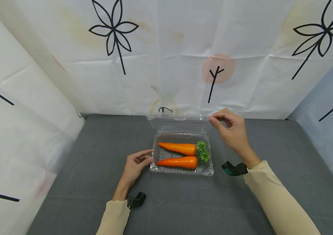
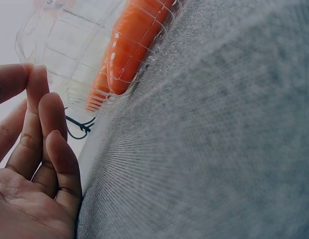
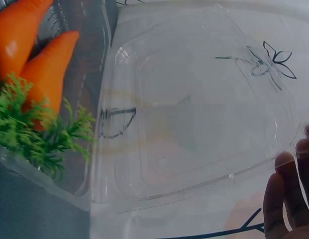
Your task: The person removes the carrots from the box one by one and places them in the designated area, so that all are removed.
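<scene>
A clear plastic clamshell container [image 1: 184, 173] lies in front of me with its lid [image 1: 178, 122] raised at the far side. Inside it two orange carrots, a far one [image 1: 181, 148] and a near one [image 1: 181, 162], lie side by side, green leafy tops [image 1: 203, 151] to the right. My left hand [image 1: 134, 165] pinches the container's left rim between thumb and index finger, as the left wrist view shows close up. With thumb and fingertips, my right hand [image 1: 230, 130] grips the lid's right corner. The right wrist view shows the lid [image 3: 194, 119] standing up from the base.
A grey cloth-covered table [image 1: 184, 205] lies under the container. White fabric walls [image 1: 178, 42] with black flower drawings rise behind and on both sides. A black wrist strap device [image 1: 234, 168] sits on the right wrist, another [image 1: 137, 199] on the left.
</scene>
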Available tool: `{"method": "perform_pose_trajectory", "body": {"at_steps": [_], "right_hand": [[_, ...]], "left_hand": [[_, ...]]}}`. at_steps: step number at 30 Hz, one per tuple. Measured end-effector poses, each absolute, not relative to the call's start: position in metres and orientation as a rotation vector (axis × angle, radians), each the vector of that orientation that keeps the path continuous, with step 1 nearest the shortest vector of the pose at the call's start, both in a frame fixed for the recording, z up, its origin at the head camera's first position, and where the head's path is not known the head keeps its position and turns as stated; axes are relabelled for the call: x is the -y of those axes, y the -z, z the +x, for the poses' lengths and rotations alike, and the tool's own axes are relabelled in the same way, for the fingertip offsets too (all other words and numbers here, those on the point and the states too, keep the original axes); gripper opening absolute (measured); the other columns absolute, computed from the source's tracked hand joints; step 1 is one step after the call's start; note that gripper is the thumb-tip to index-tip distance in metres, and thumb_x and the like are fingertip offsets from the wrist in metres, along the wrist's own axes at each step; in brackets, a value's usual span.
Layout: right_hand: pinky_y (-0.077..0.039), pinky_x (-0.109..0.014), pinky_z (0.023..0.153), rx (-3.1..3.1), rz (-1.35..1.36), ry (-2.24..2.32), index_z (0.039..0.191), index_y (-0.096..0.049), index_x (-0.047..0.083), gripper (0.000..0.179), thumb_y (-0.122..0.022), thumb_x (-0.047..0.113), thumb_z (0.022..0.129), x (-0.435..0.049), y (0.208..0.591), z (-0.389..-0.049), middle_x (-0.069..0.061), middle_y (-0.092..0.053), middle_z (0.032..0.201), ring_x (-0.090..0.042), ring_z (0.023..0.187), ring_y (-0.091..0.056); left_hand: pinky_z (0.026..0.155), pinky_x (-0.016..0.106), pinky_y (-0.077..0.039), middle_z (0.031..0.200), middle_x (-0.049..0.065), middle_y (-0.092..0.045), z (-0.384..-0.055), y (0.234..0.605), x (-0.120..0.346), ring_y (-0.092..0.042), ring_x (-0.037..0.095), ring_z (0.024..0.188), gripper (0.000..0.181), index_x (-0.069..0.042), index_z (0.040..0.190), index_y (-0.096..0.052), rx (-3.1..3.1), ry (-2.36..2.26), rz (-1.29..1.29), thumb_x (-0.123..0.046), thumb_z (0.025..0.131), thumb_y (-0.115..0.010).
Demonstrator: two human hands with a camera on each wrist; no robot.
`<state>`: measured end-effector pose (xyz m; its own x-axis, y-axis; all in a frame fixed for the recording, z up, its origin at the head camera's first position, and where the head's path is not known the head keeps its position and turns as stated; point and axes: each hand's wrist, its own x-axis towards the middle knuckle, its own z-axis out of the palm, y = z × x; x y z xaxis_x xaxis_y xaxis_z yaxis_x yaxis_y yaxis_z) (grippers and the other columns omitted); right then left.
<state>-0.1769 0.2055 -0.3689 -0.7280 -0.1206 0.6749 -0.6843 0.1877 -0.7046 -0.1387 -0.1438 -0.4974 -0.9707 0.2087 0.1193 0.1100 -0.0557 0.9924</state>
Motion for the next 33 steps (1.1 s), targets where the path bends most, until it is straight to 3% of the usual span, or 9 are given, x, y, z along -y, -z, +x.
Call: {"method": "perform_pose_trajectory", "body": {"at_steps": [5,9,21,27,33], "right_hand": [[-0.051,-0.022,0.083,2.018,0.59,-1.654,0.101,-0.07,-0.013,0.01,-0.062,-0.012,0.094,-0.207,0.367,-0.197,-0.004,-0.066,0.094,-0.013,0.088,-0.064],[-0.051,-0.022,0.083,2.08,0.44,-1.698,0.107,-0.069,-0.012,0.017,-0.061,0.001,0.1,-0.208,0.369,-0.212,0.002,-0.065,0.095,-0.01,0.088,-0.064],[-0.049,-0.025,0.081,2.126,0.366,-1.775,0.113,-0.068,-0.013,0.029,-0.056,0.013,0.105,-0.209,0.375,-0.246,-0.014,-0.062,0.092,-0.022,0.087,-0.059],[-0.05,-0.022,0.08,2.153,0.32,-1.832,0.118,-0.064,-0.016,0.033,-0.055,0.014,0.106,-0.211,0.382,-0.256,-0.001,-0.062,0.09,-0.017,0.089,-0.059],[-0.051,-0.024,0.082,2.232,0.241,-1.855,0.123,-0.062,-0.015,0.039,-0.054,0.019,0.106,-0.214,0.391,-0.266,-0.01,-0.063,0.096,-0.023,0.092,-0.061]], "left_hand": [[0.081,0.023,-0.054,0.088,0.005,-0.072,-0.139,0.497,0.144,-0.067,0.01,0.082,0.035,0.014,0.124,-0.064,-2.107,-2.208,0.369,0.002,0.092,-0.071],[0.08,0.023,-0.054,0.088,0.004,-0.073,-0.139,0.497,0.144,-0.067,0.01,0.081,0.035,0.015,0.123,-0.064,-2.091,-2.218,0.38,0.004,0.091,-0.071],[0.078,0.023,-0.055,0.087,-0.002,-0.073,-0.14,0.496,0.146,-0.068,0.008,0.08,0.033,0.019,0.119,-0.063,-2.067,-2.231,0.409,0.007,0.09,-0.07],[0.075,0.024,-0.056,0.086,-0.002,-0.073,-0.139,0.496,0.147,-0.068,0.007,0.078,0.031,0.021,0.116,-0.063,-2.047,-2.241,0.44,0.01,0.088,-0.07],[0.072,0.024,-0.055,0.084,-0.002,-0.074,-0.139,0.496,0.148,-0.067,0.008,0.075,0.03,0.02,0.113,-0.065,-2.056,-2.22,0.486,0.009,0.086,-0.072]]}}
